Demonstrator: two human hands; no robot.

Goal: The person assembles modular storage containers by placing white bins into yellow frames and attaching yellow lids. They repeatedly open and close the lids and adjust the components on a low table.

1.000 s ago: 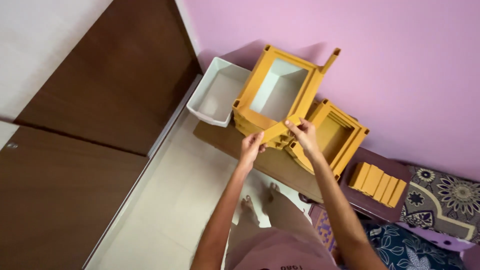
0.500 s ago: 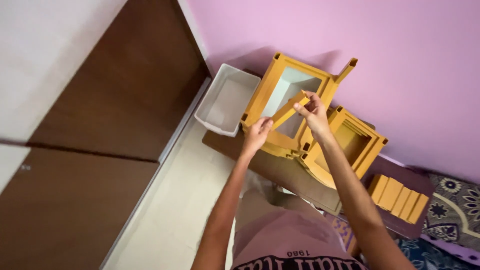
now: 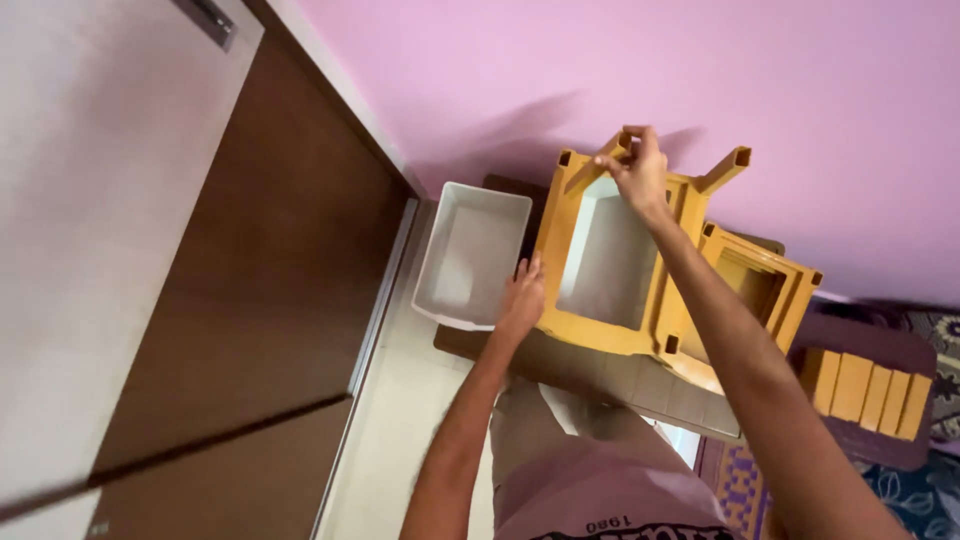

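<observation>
A yellow rectangular plastic frame [image 3: 560,235] lies on top of a stack on a brown table [image 3: 600,375] against the pink wall. My right hand [image 3: 638,165] is at the frame's far edge, fingers closed on a short yellow post [image 3: 598,168] that slants toward the far left corner. My left hand [image 3: 523,298] rests on the frame's near left side, pressing against it. A second yellow post [image 3: 727,168] stands in the far right corner.
A white plastic bin [image 3: 470,255] sits left of the frame. More yellow frames [image 3: 765,285] are stacked to the right, and several yellow posts [image 3: 868,390] lie on a dark stool. A brown wardrobe door [image 3: 260,290] stands at left. Patterned bedding [image 3: 920,480] is at lower right.
My right hand carried the yellow post from the frame's near edge up to its far left corner. My left hand let go of the post and settled on the frame's side.
</observation>
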